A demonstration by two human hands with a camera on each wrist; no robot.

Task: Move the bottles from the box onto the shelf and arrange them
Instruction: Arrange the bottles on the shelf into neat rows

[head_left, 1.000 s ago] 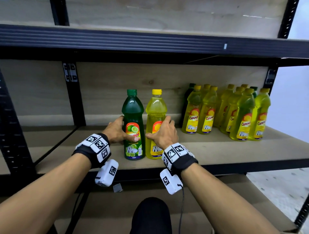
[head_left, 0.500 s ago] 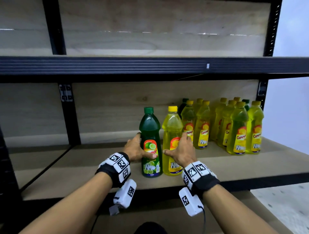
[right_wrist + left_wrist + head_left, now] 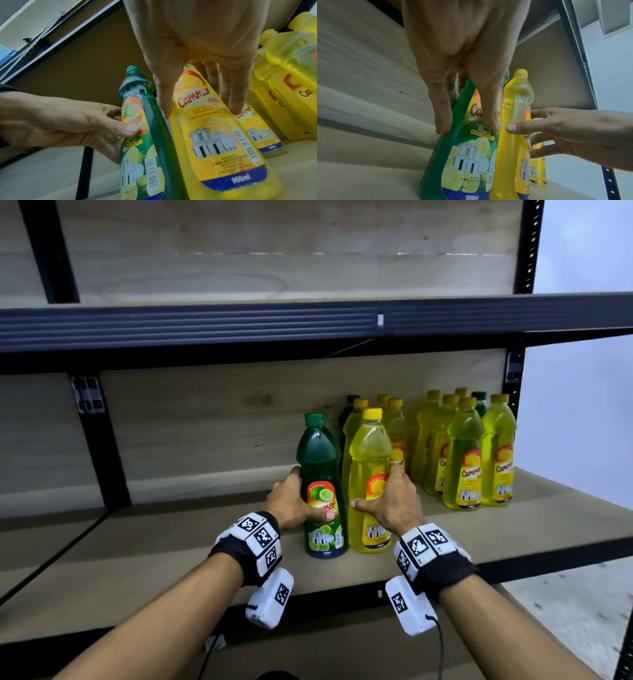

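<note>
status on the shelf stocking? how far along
Done: a cluster of yellow and green dish-liquid bottles already stands at the right of the wooden shelf board. In hand: the left hand grips the green lime bottle, the right hand the yellow lemon bottle; both stand upright on the board, side by side. Left: closing them up to the cluster. The box is out of view, so the remaining count is unknown.

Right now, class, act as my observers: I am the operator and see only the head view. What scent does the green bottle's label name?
Observer: The left wrist view reads LIME on the green bottle.
Operator: And the yellow bottle that the right hand holds?
Observer: The right wrist view reads LEMON on it.
Operator: Its volume?
Observer: 900ml, printed on the blue band at the foot of its label.
</note>
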